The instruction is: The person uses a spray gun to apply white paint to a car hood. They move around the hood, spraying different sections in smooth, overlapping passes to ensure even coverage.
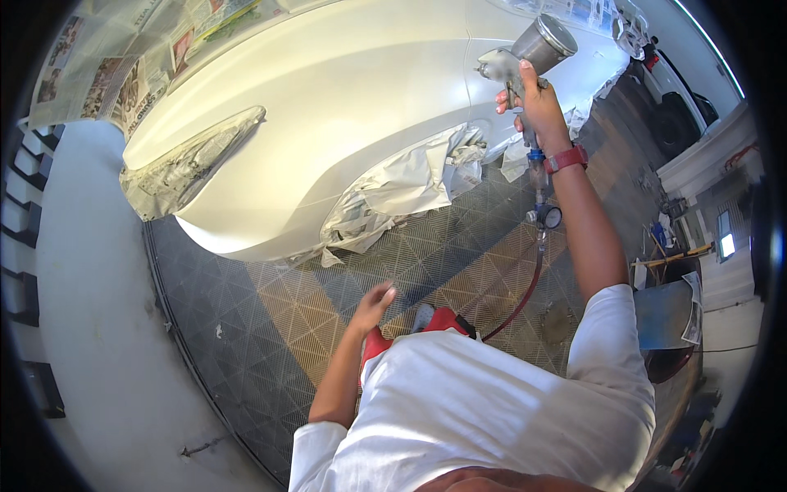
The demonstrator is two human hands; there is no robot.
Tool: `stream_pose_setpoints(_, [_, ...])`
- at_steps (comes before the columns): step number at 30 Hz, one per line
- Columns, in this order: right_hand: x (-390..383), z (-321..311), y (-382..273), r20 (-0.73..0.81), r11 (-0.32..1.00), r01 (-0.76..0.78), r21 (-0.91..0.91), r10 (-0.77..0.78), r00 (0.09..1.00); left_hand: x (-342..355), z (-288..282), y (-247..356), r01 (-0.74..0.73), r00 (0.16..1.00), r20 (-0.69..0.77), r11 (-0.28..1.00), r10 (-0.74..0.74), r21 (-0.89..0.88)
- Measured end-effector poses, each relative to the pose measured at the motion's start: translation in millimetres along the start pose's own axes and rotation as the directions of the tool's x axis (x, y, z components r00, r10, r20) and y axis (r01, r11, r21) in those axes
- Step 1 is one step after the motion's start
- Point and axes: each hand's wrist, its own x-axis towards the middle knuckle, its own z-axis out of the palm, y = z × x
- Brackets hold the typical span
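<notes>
Tiled floor (426,254) below, right hand (541,105) grips spray gun (497,66); cup (541,45) contents hidden.

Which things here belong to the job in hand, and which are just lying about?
Job in hand:
spray gun, held in the right hand
pressure gauge
red hose
white car body
masking sheets

Apparently just lying about:
yellow bar
lit screen
blue-grey panel
</notes>
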Motion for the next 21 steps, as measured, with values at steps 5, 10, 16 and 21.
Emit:
stream_pose_setpoints(5, [35, -32, 9, -0.084, 0.998, -0.032, -0.061, 0.026, 0.996, -99, -90, -187, 0.324, 0.866, -0.408, 0.946, -0.289, 0.018])
stream_pose_setpoints(10, [65, -49, 5, -0.243, 0.988, 0.026, -0.150, -0.063, 0.968, -227, -119, -276, 0.281, 0.697, -0.566, 0.894, -0.440, -0.349])
stream_pose_setpoints(16, [66, -32, -24, -0.189, 0.990, 0.039, -0.135, -0.064, 0.980, -225, -110, -282, 0.463, 0.616, -0.527, 0.811, -0.585, -0.359])
stream_pose_setpoints(21, [20, 15, -56, 0.032, 0.996, 0.065, -0.068, -0.063, 0.998, -172, -99, -270, 0.315, 0.690, -0.519, 0.855, -0.505, -0.413])
